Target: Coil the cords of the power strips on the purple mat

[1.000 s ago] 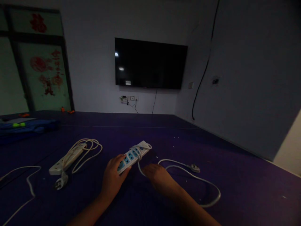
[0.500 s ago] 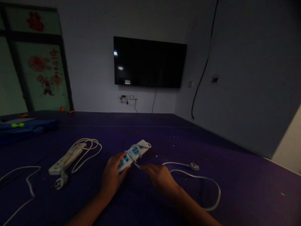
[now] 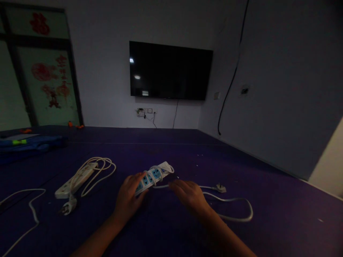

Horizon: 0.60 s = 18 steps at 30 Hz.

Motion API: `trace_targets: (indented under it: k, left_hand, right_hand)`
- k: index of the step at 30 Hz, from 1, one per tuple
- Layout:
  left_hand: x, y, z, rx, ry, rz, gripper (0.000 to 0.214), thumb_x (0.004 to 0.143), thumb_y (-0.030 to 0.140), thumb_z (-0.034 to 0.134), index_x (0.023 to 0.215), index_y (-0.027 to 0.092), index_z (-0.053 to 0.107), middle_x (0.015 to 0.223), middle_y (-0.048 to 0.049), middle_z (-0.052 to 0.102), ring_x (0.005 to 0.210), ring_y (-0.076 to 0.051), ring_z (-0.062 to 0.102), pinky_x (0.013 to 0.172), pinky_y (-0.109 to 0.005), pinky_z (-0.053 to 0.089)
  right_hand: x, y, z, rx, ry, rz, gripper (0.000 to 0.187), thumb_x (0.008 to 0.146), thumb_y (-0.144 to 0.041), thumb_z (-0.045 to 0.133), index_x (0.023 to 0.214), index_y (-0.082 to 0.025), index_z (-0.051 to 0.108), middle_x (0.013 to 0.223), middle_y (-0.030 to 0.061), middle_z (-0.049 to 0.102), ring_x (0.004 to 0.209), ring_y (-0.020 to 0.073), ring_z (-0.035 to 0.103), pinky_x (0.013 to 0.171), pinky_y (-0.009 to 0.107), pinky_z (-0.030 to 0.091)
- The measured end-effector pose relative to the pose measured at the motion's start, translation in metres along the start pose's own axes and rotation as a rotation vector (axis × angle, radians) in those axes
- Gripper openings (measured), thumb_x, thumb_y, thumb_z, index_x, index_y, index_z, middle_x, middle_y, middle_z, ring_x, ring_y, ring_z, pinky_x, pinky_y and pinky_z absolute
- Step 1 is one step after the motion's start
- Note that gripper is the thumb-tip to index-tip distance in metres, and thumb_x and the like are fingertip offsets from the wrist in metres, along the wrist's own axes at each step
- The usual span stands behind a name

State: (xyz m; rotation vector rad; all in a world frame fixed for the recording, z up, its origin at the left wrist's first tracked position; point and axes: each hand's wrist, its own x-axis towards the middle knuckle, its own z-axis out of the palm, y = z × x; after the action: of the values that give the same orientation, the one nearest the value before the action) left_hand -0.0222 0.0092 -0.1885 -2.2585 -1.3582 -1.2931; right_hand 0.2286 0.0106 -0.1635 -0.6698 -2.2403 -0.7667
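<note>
My left hand [image 3: 130,194] is closed around the near end of a white power strip [image 3: 166,166] with blue sockets, thumb below and fingers on top. The strip is tilted, its far end pointing up and right. White cord [image 3: 161,186] loops around its middle and far end, then runs right into my right hand [image 3: 189,194], which pinches it just right of the strip. Past that hand, the cord lies in a wide bend [image 3: 250,210] on the purple surface, and its plug [image 3: 220,188] rests to the right.
Left of my hands lies a second white power strip [image 3: 64,191] with its cord looped over it and its plug [image 3: 69,207] in front. Another white cord [image 3: 33,210] runs along the far left. Blue cloth [image 3: 40,143] lies further back, and a television [image 3: 171,71] hangs on the wall.
My right hand has moved right, drawing the cord out from the strip. The strip has turned slightly and its far end sits a little lower. The cord's bend at right has shifted.
</note>
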Motion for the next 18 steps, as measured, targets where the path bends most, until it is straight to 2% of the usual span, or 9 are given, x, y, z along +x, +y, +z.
trace_targets:
  k: [7, 11, 16, 18]
  left_hand:
    - [0.000, 0.006, -0.006, 0.054, -0.048, 0.224, 0.049, 0.083, 0.031, 0.053, 0.131, 0.024, 0.045, 0.122, -0.0095, 0.060, 0.111, -0.025, 0.054, 0.093, -0.042, 0.044]
    - [0.000, 0.014, -0.013, 0.011, -0.078, 0.321, 0.048, 0.085, 0.028, 0.052, 0.132, 0.025, 0.043, 0.123, -0.0104, 0.059, 0.113, -0.025, 0.053, 0.093, -0.041, 0.044]
    - [-0.002, 0.023, -0.018, -0.059, -0.112, 0.394, 0.053, 0.084, 0.025, 0.054, 0.134, 0.026, 0.038, 0.123, -0.0103, 0.059, 0.113, -0.023, 0.054, 0.097, -0.042, 0.041]
    - [-0.002, 0.025, -0.021, -0.086, -0.133, 0.401, 0.054, 0.083, 0.023, 0.055, 0.134, 0.026, 0.037, 0.123, -0.0102, 0.059, 0.114, -0.022, 0.054, 0.099, -0.043, 0.039]
  right_hand:
    - [0.006, 0.007, -0.014, -0.143, 0.096, 0.051, 0.020, 0.091, -0.018, 0.046, 0.097, -0.016, 0.065, 0.084, 0.0075, 0.068, 0.069, 0.0140, 0.061, 0.062, 0.026, 0.042]
    - [0.009, 0.008, -0.021, -0.166, 0.147, 0.102, 0.018, 0.090, -0.023, 0.051, 0.095, -0.017, 0.067, 0.083, 0.0068, 0.069, 0.072, 0.0153, 0.061, 0.067, 0.028, 0.041]
    - [0.012, 0.010, -0.027, -0.094, 0.180, 0.247, 0.021, 0.086, -0.035, 0.056, 0.090, -0.020, 0.069, 0.082, 0.0047, 0.070, 0.072, 0.0154, 0.062, 0.069, 0.028, 0.041]
    - [0.013, 0.014, -0.029, -0.038, 0.155, 0.304, 0.024, 0.086, -0.040, 0.056, 0.089, -0.021, 0.070, 0.082, 0.0047, 0.071, 0.074, 0.0158, 0.063, 0.070, 0.027, 0.042]
